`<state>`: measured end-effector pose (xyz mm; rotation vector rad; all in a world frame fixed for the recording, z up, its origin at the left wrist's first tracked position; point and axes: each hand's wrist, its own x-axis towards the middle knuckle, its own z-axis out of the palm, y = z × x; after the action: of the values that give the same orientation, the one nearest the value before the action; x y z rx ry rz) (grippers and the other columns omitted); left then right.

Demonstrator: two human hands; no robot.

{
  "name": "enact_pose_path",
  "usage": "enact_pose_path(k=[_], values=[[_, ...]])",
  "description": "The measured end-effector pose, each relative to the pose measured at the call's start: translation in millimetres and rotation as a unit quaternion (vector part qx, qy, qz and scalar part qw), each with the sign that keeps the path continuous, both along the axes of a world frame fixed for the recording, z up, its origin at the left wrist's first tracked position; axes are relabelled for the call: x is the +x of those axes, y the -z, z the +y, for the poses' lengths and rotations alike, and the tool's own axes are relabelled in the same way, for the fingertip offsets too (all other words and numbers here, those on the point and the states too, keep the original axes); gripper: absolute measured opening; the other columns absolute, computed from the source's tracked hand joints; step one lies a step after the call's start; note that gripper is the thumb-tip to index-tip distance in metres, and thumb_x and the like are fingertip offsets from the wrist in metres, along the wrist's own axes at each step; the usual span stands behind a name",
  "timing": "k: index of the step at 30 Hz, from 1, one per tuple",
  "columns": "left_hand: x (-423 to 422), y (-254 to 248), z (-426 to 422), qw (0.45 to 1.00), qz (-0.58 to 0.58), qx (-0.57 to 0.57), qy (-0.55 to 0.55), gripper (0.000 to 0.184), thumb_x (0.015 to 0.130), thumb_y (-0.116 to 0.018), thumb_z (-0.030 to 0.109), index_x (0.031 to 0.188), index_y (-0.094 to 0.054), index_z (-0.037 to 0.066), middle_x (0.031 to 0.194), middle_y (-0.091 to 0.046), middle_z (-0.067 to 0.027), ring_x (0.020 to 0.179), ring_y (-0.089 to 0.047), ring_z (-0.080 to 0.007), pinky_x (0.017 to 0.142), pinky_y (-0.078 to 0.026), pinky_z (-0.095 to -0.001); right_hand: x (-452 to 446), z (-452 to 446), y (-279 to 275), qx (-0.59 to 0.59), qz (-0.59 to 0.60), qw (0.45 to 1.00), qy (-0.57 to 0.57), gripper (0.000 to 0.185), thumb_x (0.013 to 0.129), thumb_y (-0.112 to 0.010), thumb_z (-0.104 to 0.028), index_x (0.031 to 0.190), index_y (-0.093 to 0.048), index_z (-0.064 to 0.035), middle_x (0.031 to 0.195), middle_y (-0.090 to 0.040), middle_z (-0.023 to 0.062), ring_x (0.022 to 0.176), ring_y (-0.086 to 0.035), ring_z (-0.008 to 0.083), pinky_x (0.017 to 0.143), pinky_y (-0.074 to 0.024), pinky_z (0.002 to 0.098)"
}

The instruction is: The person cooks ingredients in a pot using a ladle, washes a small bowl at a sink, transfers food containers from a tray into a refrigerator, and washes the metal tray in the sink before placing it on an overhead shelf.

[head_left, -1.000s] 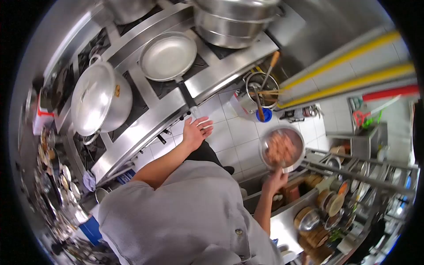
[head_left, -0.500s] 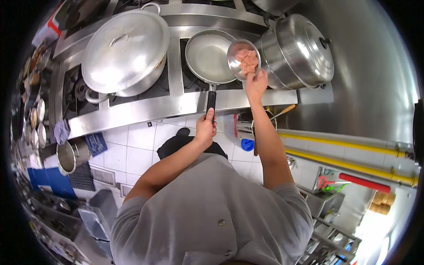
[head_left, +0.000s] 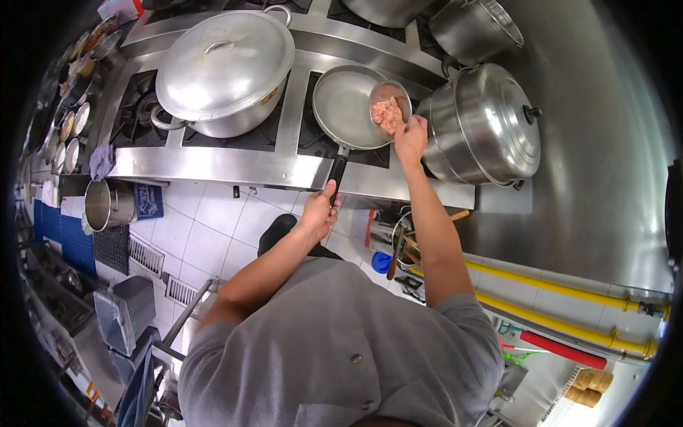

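My left hand (head_left: 319,211) is closed around the black handle of a frying pan (head_left: 345,107), which rests on a stove burner and shows a pale, bare inside. In my right hand (head_left: 411,141) is the rim of a small metal bowl (head_left: 403,98), tilted over the pan's right edge. Pink raw meat pieces (head_left: 388,115) lie in the bowl, near my fingers. The meat looks chopped or sliced; its exact kind I cannot tell.
A large lidded pot (head_left: 228,71) stands left of the pan, a lidded steamer pot (head_left: 484,124) to the right. The steel stove edge (head_left: 235,165) runs in front. Below are tools with wooden handles (head_left: 395,260) and yellow pipes (head_left: 548,285).
The view has shifted, so the stove sits differently in it. The bowl has tipped further toward the pan, and its meat has slid toward the lower left rim. Both hands keep their hold.
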<state>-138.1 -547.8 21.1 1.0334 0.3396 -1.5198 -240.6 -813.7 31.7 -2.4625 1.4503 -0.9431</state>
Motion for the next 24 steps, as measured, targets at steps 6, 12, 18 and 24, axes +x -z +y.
enact_pose_path(k=[6,12,18,24], values=[[-0.1,3.3,5.9,1.0,0.012,-0.014,-0.005,0.036,0.093,-0.064,0.039,0.094,-0.054,0.004,0.074,-0.049,-0.0018,0.051,-0.038,-0.0067,0.04,-0.025,-0.0195,10.9,3.6,1.3,0.017,0.06,0.997,-0.043,0.023,0.085,-0.056,-0.013,0.104,-0.061,-0.002,0.121,-0.053,0.0167,0.091,-0.062,0.042,0.081,-0.0498,0.0501],[2.9,11.5,6.4,0.999,0.028,-0.03,0.003,0.036,0.093,-0.063,0.041,0.092,-0.054,0.006,0.073,-0.05,-0.0011,0.05,-0.038,-0.0065,0.039,-0.026,-0.0192,35.7,-13.0,-5.3,0.04,0.129,0.986,-0.094,0.02,0.086,-0.056,-0.016,0.101,-0.06,-0.0027,0.12,-0.053,0.0147,0.09,-0.062,0.0419,0.08,-0.0498,0.0497],[14.2,12.7,11.5,0.999,0.037,-0.025,0.017,0.038,0.091,-0.066,0.041,0.094,-0.054,0.004,0.075,-0.049,-0.0016,0.051,-0.039,-0.0067,0.04,-0.026,-0.0191,67.0,-16.4,-8.0,-0.019,0.201,0.974,-0.101,0.014,0.087,-0.056,-0.015,0.097,-0.058,-0.0059,0.117,-0.053,0.0131,0.09,-0.062,0.0403,0.076,-0.0519,0.0506],[25.9,21.7,14.3,0.998,0.03,-0.05,0.038,0.038,0.092,-0.064,0.042,0.095,-0.054,0.004,0.074,-0.048,-0.0012,0.052,-0.039,-0.0071,0.041,-0.027,-0.0193,71.1,-24.5,-2.4,-0.09,0.238,0.965,-0.064,0.015,0.086,-0.058,-0.015,0.098,-0.058,-0.0065,0.119,-0.052,0.0127,0.088,-0.064,0.0365,0.075,-0.0533,0.0477]])
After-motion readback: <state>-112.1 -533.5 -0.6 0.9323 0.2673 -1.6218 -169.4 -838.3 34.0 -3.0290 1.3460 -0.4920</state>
